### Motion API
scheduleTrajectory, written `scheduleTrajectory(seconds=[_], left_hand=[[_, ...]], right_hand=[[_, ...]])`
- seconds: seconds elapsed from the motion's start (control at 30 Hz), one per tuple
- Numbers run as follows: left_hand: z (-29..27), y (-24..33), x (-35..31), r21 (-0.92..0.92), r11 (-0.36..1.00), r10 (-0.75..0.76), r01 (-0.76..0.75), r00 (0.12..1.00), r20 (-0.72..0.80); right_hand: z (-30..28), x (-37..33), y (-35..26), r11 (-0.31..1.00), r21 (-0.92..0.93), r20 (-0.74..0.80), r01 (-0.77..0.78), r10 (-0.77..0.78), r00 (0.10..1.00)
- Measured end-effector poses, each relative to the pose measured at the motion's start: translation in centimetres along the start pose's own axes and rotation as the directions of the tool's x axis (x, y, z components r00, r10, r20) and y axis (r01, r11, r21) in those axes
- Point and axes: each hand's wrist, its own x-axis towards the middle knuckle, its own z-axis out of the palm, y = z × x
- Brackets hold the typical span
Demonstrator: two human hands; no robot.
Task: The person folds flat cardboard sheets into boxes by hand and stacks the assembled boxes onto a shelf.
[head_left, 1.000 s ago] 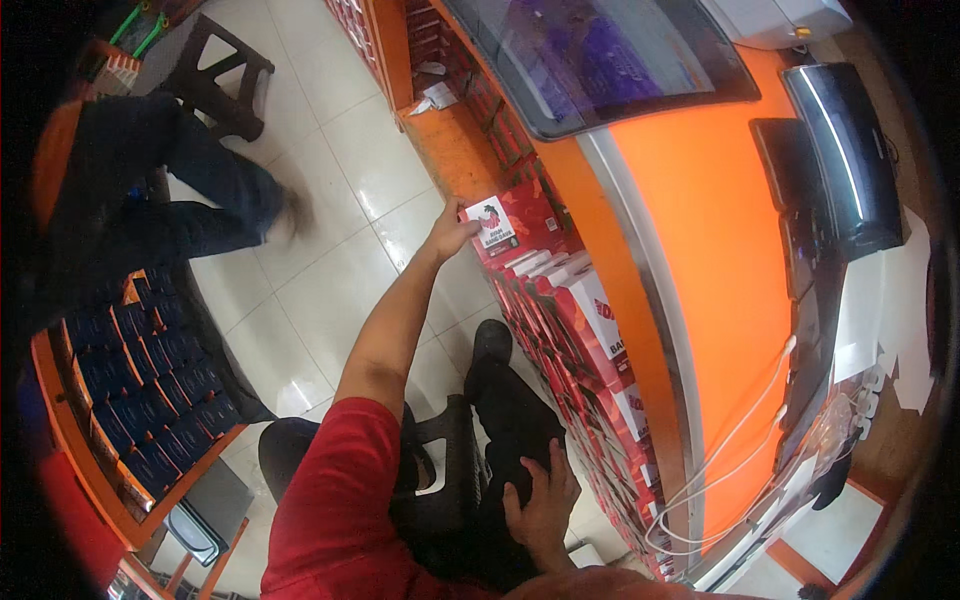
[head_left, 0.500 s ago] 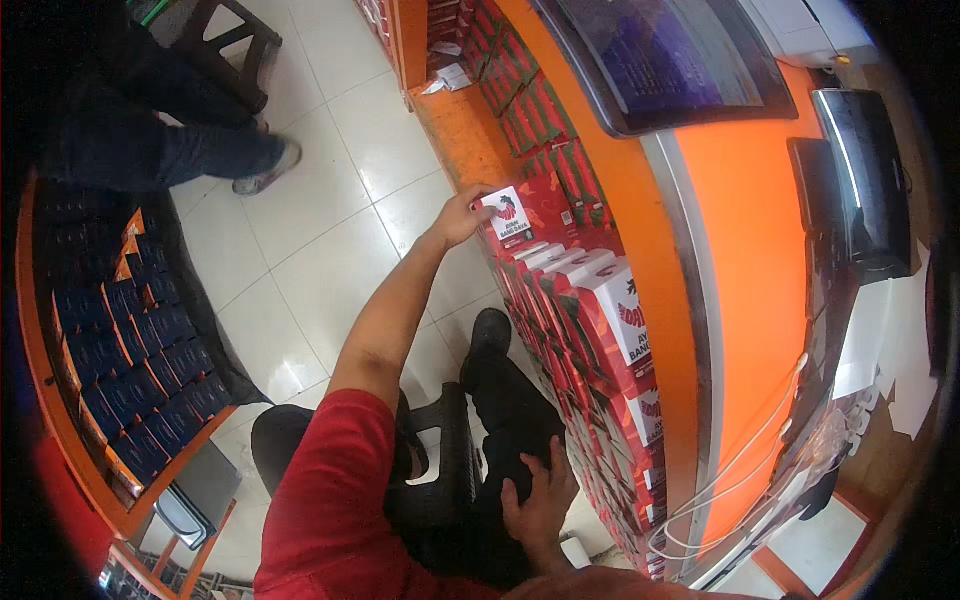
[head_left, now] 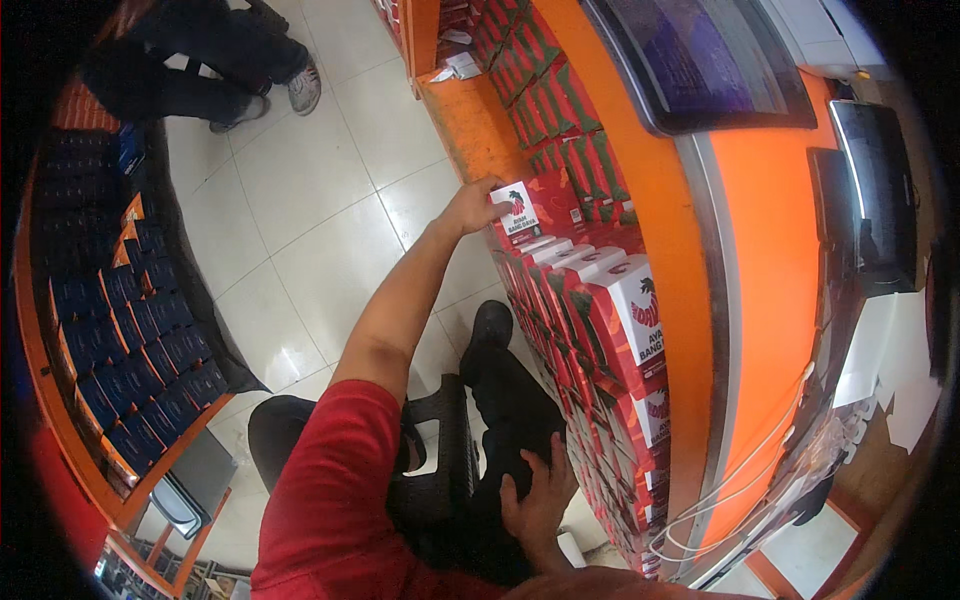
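Head view's giving me the left hand [head_left: 470, 207] pinching the near edge of a red-and-white box [head_left: 552, 196], thumb on its white face, with the box sitting just right of that hand at the far end of a row of similar boxes [head_left: 600, 325] beside the orange counter [head_left: 770, 200]. From what I'm seeing, its long axis is running rightward from the fingers, and the right hand [head_left: 540, 500] is resting loosely spread on a dark trouser leg [head_left: 512, 425], so the left's way nearer.
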Motion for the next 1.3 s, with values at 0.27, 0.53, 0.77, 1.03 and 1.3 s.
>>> scheduleTrajectory(seconds=[0.27, 0.53, 0.77, 1.03, 1.3], left_hand=[[0.2, 0.1, 2.6, -0.056, 0.996, -0.051, 0.067, 0.968, 0.246], [-0.6, -0.9, 2.9, -0.249, 0.962, -0.072, 0.109, 0.986, 0.152], [-1.5, 2.7, 1.0, -0.224, 0.973, -0.027, 0.056, 0.991, 0.131], [0.2, 2.2, 1.3, -0.098, 0.994, -0.038, 0.057, 0.982, 0.186], [-0.3, -2.4, 3.2, -0.167, 0.986, 0.03, -0.024, 0.999, 0.032]], right_hand=[[0.0, 0.2, -0.3, 1.0, 0.012, -0.01, 0.002, -0.001, 1.0], [-0.4, -0.2, -0.4, 1.0, 0.022, -0.022, -0.016, 0.017, 1.0], [-0.6, -0.8, -0.3, 0.999, 0.052, -0.065, -0.013, 0.017, 0.998], [-0.8, -1.0, 0.3, 0.996, 0.086, -0.063, -0.026, 0.032, 0.998], [-0.9, -0.9, 0.6, 0.994, 0.099, -0.08, -0.04, 0.048, 0.996]])
